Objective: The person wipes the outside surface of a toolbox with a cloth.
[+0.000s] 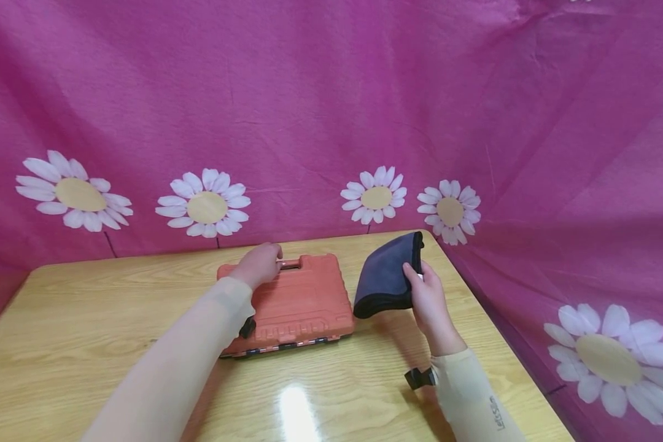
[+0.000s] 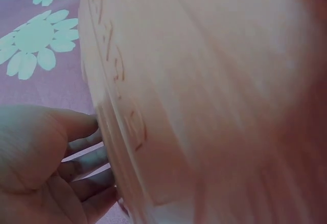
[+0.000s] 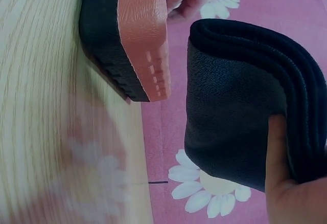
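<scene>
An orange plastic carrying case (image 1: 301, 301) with a black lower half lies on the table, its handle (image 1: 290, 264) on the far side. My left hand (image 1: 258, 264) grips the case at its far edge by the handle. In the left wrist view, the thumb and fingers of that hand (image 2: 46, 168) meet the edge of the case (image 2: 204, 101), which blurs toward the right. To the right of the case, my right hand (image 1: 430, 298) holds a folded dark grey cloth (image 1: 387, 273) with black edging above the table. The thumb lies on the upper face of the cloth.
The wooden table (image 1: 105, 307) has a bright light reflection near its front. A pink curtain (image 1: 309, 123) with white daisies hangs behind it and along the right side. Small black devices (image 1: 420, 379) sit at both wrists.
</scene>
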`<control>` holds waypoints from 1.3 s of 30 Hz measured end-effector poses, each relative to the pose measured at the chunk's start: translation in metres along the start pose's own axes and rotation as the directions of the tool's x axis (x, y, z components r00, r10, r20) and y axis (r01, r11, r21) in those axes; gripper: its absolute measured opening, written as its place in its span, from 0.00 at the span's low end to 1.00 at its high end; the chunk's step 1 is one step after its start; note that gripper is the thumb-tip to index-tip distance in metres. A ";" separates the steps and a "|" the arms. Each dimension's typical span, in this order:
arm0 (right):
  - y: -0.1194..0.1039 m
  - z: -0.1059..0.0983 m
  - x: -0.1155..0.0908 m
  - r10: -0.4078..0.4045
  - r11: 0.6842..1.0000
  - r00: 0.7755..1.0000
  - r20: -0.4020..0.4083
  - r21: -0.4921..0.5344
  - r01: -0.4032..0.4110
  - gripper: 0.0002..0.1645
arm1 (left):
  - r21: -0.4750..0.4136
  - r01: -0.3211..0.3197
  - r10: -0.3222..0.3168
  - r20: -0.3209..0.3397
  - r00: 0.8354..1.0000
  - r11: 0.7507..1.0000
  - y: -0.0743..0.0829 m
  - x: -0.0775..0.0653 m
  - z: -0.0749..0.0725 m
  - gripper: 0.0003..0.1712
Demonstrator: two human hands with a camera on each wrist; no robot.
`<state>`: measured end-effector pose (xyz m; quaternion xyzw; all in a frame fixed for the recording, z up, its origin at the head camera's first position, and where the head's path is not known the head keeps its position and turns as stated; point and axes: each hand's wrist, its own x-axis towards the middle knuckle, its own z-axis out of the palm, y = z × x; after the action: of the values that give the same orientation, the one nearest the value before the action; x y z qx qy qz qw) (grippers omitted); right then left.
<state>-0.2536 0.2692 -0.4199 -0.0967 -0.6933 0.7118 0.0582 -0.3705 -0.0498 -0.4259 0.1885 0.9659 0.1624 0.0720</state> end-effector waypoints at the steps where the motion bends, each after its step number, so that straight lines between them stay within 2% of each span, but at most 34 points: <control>1: 0.000 0.000 0.000 0.001 1.000 1.000 0.002 -0.001 -0.001 0.30 | 0.009 0.004 -0.004 0.002 1.000 1.000 0.000 0.001 0.001 0.13; 9: 0.002 0.000 0.002 -0.002 1.000 1.000 -0.007 0.005 0.002 0.29 | 0.040 0.053 -0.055 0.061 0.997 0.998 0.000 0.004 0.001 0.12; 18: 0.001 -0.001 0.001 0.011 1.000 1.000 -0.002 -0.019 -0.011 0.30 | 0.081 0.071 -0.080 0.113 0.990 0.994 0.003 0.004 0.001 0.13; 31: 0.001 -0.002 0.000 0.023 0.999 1.000 0.006 -0.033 -0.023 0.31 | 0.084 0.101 -0.109 0.097 0.989 0.991 0.008 0.006 0.002 0.15; 39: 0.001 -0.002 0.001 0.027 0.999 1.000 0.004 -0.037 -0.027 0.31 | 0.081 0.146 -0.152 0.075 0.985 0.986 0.007 0.008 0.004 0.13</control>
<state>-0.2539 0.2713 -0.4213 -0.1056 -0.7052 0.6997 0.0450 -0.3743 -0.0392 -0.4280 0.1245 0.9790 0.1123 0.1160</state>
